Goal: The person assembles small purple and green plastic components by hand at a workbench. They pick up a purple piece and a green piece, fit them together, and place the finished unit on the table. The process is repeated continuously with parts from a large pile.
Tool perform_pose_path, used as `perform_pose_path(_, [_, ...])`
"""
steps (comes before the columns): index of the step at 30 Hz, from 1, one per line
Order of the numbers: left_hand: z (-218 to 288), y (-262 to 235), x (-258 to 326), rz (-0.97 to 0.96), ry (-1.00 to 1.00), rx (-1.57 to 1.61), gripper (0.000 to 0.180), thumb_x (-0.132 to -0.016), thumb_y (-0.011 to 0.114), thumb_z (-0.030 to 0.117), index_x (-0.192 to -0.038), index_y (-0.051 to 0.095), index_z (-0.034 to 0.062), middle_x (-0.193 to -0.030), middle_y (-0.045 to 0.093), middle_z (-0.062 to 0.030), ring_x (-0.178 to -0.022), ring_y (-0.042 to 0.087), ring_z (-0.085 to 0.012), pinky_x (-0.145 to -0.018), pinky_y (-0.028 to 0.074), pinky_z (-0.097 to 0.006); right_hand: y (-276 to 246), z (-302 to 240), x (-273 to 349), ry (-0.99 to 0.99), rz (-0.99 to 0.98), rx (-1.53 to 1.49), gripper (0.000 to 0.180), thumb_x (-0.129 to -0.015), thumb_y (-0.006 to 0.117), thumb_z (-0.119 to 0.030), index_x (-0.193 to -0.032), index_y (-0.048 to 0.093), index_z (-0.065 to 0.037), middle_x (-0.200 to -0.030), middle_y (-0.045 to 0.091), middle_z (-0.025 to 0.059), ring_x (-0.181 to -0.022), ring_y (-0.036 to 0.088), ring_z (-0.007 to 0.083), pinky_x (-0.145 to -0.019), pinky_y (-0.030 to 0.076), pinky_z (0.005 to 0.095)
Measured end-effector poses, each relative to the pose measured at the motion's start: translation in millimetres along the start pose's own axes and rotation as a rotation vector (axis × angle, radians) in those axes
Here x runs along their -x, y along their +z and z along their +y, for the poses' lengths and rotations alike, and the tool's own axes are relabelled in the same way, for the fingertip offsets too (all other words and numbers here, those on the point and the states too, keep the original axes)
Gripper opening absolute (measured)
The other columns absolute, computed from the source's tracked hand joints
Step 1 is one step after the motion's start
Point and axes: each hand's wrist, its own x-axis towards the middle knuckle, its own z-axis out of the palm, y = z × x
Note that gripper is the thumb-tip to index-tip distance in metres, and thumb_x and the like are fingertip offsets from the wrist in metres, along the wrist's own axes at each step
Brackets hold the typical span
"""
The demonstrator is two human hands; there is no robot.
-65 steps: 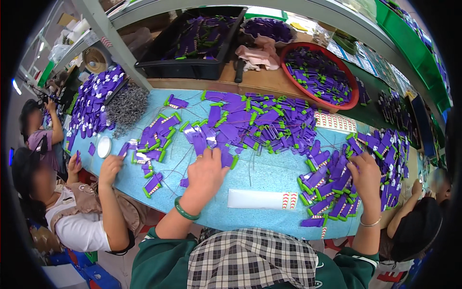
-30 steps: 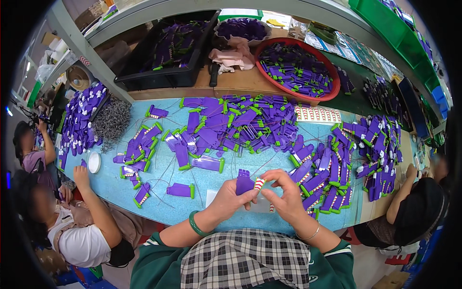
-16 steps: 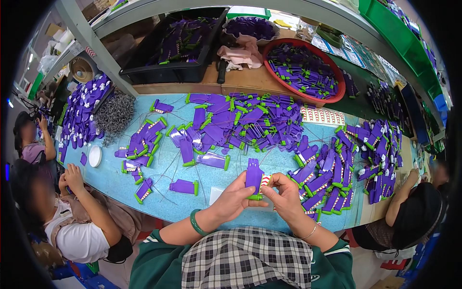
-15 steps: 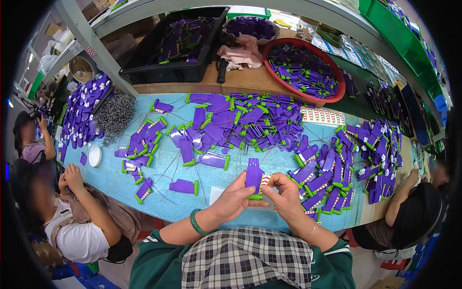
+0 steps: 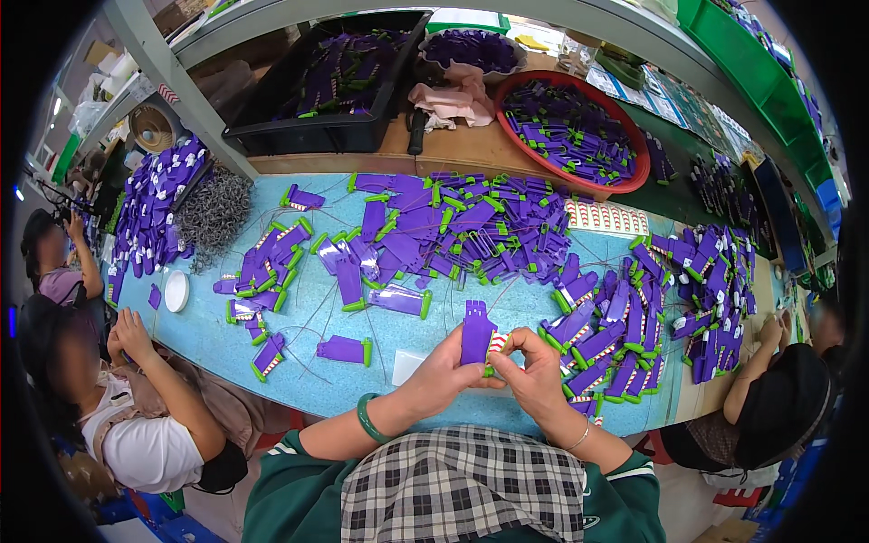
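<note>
A flat purple plastic piece with small prongs at its top stands nearly upright in my left hand, gripped between thumb and fingers. Along its right edge runs a red-and-white striped sticker. My right hand has thumb and forefinger closed at the lower end of that sticker, by the green end of the piece, which the fingers partly hide. To the right of my hands lies a heap of striped purple-and-green pieces. Ahead of them spreads a larger pile of purple pieces.
A sticker sheet lies at the far right of the blue table. Behind stand a red basin and a black crate. Grey metal parts and a white lid are on the left. Co-workers sit on both sides.
My right thumb and forefinger have slid down the striped sticker toward the green end. My left thumb has shifted slightly, and the piece stays in my left hand.
</note>
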Motion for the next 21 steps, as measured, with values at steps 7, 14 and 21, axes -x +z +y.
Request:
perform_pose_path(7, [-4, 2, 1, -0.022, 0.067, -0.198, 0.028, -0.095, 0.050, 0.005, -0.122, 0.043, 0.0022, -0.116, 0.052, -0.0073, -0.104, 0.058, -0.0164, -0.085, 0.057, -0.037, -9, -6, 0, -0.217, 0.044, 0.229, 0.012, -0.077, 0.071, -0.004, -0.076, 0.059, -0.002, -0.079, 0.061, 0.0071, -0.066, 0.053, 0.0153, -0.067, 0.043, 0.0289])
perform_pose_path(14, [-6, 0, 2, -0.086, 0.304, -0.570, 0.029, -0.098, 0.047, 0.019, -0.121, 0.046, 0.0016, -0.107, 0.055, -0.0080, -0.093, 0.060, -0.0153, -0.070, 0.055, -0.030, -16, -12, -12, -0.355, 0.003, 0.473, 0.031, -0.072, 0.076, -0.025, -0.092, 0.062, -0.006, -0.090, 0.063, 0.0118, -0.082, 0.058, 0.0259, -0.074, 0.045, 0.0378])
perform_pose_path(21, [-20, 1, -8, -0.224, -0.335, 0.316, 0.038, -0.099, 0.037, 0.037, -0.079, 0.049, 0.0067, -0.062, 0.045, -0.0022, -0.052, 0.048, -0.0136, -0.045, 0.040, -0.026, -13, -12, -20, -0.148, -0.379, 0.225, 0.048, -0.070, 0.078, -0.031, -0.106, 0.063, -0.003, -0.104, 0.063, 0.0124, -0.098, 0.060, 0.0264, -0.084, 0.047, 0.0370])
